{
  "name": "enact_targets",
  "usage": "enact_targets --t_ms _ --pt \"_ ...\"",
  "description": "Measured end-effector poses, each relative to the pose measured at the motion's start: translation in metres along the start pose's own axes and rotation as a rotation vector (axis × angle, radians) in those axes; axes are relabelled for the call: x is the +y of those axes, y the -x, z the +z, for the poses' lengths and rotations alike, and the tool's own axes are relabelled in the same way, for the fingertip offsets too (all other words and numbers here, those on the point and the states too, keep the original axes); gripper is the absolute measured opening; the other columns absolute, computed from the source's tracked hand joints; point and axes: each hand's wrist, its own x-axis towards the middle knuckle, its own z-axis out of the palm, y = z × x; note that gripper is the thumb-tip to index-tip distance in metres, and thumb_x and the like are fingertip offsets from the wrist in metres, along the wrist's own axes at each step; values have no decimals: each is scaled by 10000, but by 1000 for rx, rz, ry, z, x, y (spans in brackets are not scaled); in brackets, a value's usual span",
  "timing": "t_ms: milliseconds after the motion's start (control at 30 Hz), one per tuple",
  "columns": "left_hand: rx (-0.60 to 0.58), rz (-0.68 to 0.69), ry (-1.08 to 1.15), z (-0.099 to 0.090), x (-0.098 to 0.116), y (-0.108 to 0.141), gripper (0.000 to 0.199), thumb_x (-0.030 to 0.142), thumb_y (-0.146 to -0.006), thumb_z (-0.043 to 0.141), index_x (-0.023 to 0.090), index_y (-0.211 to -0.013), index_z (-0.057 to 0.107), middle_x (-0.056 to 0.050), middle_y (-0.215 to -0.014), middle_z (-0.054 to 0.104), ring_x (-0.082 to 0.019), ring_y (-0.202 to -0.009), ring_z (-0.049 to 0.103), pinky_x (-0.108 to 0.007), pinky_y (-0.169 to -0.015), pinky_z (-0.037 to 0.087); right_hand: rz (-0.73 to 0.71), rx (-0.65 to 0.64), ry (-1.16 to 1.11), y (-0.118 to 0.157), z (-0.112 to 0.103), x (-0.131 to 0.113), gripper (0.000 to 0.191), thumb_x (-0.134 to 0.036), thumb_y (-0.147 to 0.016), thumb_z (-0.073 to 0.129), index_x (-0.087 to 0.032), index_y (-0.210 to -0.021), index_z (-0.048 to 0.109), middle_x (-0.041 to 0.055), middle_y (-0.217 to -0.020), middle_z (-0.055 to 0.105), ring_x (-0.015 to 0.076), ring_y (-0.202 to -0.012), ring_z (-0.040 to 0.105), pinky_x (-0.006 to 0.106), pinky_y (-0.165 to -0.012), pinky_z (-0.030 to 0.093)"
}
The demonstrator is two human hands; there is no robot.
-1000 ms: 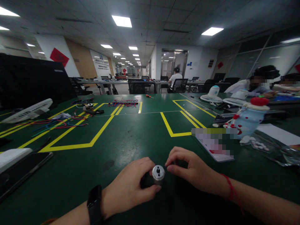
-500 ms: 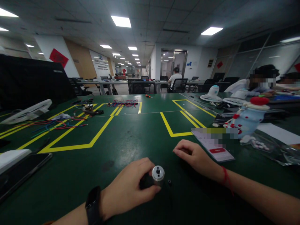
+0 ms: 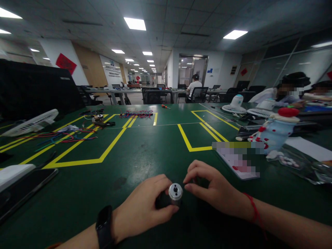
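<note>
Silver cylinder (image 3: 175,196), just 1, near the front edge of the green bench (image 3: 145,145): the left hand (image 3: 142,200) holds it, fingers half closed. The right hand (image 3: 211,183) curls just beside, and I can't tell whether its nearly meeting fingertips hold anything. A slack left grip could topple it. Far edge: 1 screwdriver (image 3: 165,106); towards the far right corner: 2 white fans (image 3: 236,101).

The cylinder (image 3: 175,192) looks like bare metal, smooth and bright on its top face. The table (image 3: 140,148) is smooth with a soft sheen, and the yellow strips (image 3: 77,162) on it look like flat, matt tape. The upturned white fan (image 3: 235,103) appears to be plastic, the crinkled packet (image 3: 320,173) is shiny film, and the white sheet (image 3: 307,148) looks like matt paper.
</note>
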Motion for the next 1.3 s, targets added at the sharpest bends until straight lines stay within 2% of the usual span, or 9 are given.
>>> enact_targets --t_ms 100,533,667,767,833,933,1033,1167,1300 --pt "4 11 -2 1 -1 0 132 253 -824 660 195 -887 560 10 -860 572 -166 -766 510 -270 -656 357 -49 83 -49 -6 5 -9 66 -196 -855 672 -198 -921 673 15 -918 572 138 -838 559 257 -727 472" --pt "11 23 -29 3 -3 1 125 268 -841 641 191 -893 557 3 -859 571 -172 -767 512 -273 -651 352 -186 -56 -2 1 13 -9 227 -182 -874 612 -217 -1097 626 53 -1029 576 174 -932 557 330 -835 466" --pt "11 20 -20 1 -2 1 139 271 -832 654 193 -881 550 7 -865 573 -166 -761 508 -270 -646 344 -38 62 -87 4 7 4 285 -283 -925 557 -224 -1203 537 47 -1024 590 158 -855 566 305 -764 488" --pt "8 3 -16 -1 -1 1 148 295 -834 649 194 -869 547 7 -860 569 -164 -749 503 -267 -634 338 144 52 62 0 -6 20 153 -281 -945 517 -191 -1030 608 27 -876 610 149 -750 560 283 -668 461" --pt "6 1 -12 -1 -1 2 145 293 -830 644 195 -866 543 7 -858 567 -164 -750 502 -264 -629 335 151 -14 228 -3 -15 30 120 -244 -917 546 -177 -891 642 24 -815 604 147 -706 540 278 -626 431" --pt "15 2 -13 0 -2 2 141 270 -817 644 192 -843 529 11 -843 560 -159 -737 495 -258 -615 325 73 -95 396 -6 -20 37 80 -180 -866 585 -177 -870 665 28 -812 607 151 -704 528 283 -629 413" --pt "18 -4 -19 1 -3 1 147 257 -805 651 191 -834 523 14 -830 555 -157 -724 485 -256 -604 318 -43 -125 363 -5 -15 27 116 -141 -856 586 -178 -933 665 33 -852 615 154 -748 546 291 -677 427" --pt "14 7 -23 3 -4 1 141 243 -797 650 194 -860 533 13 -841 557 -160 -735 486 -261 -625 332 -123 -13 134 -6 1 1 166 -200 -889 595 -184 -1047 643 46 -935 617 156 -822 574 276 -706 463" --pt "16 14 -29 5 -4 1 126 235 -795 629 195 -873 539 6 -844 560 -167 -745 491 -265 -642 347 -162 -17 156 -11 10 -16 132 -203 -855 636 -201 -974 693 40 -924 634 168 -842 582 296 -739 467"
